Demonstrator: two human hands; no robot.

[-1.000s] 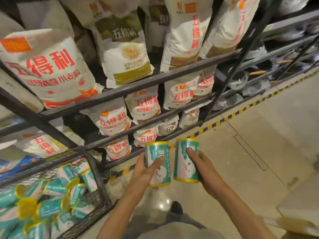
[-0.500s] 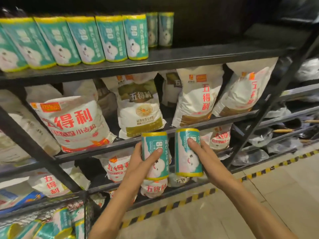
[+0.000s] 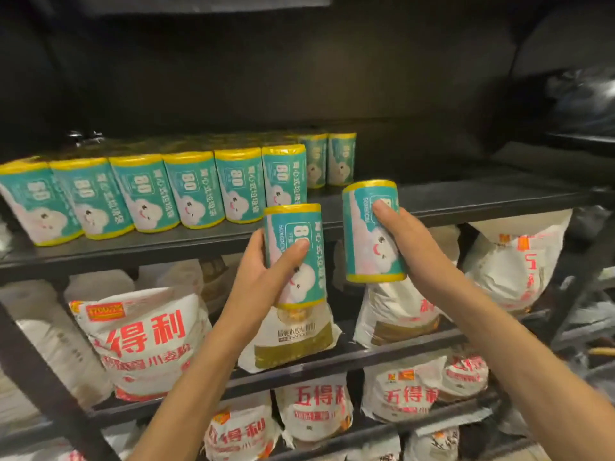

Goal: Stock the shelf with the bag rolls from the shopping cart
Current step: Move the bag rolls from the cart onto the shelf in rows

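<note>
My left hand (image 3: 266, 271) grips an upright teal bag roll (image 3: 294, 237) with yellow ends, held just below the front edge of the dark shelf (image 3: 466, 201). My right hand (image 3: 406, 241) grips a second roll (image 3: 369, 234), a little higher, its top level with the shelf board. On that shelf stands a row of several matching rolls (image 3: 189, 191) running left, with two more (image 3: 329, 159) behind at the right end. The shelf board to the right of the row is bare. The shopping cart is out of view.
Below the roll shelf, white flour sacks (image 3: 143, 344) with red lettering fill the lower shelves. A slanted black frame post (image 3: 575, 294) rises at the right and another at the lower left. The space above the rolls is dark.
Both hands have risen with their rolls from down near the cart up to the level of the roll shelf. My view has tilted upward, so the cart and floor have dropped out of sight.
</note>
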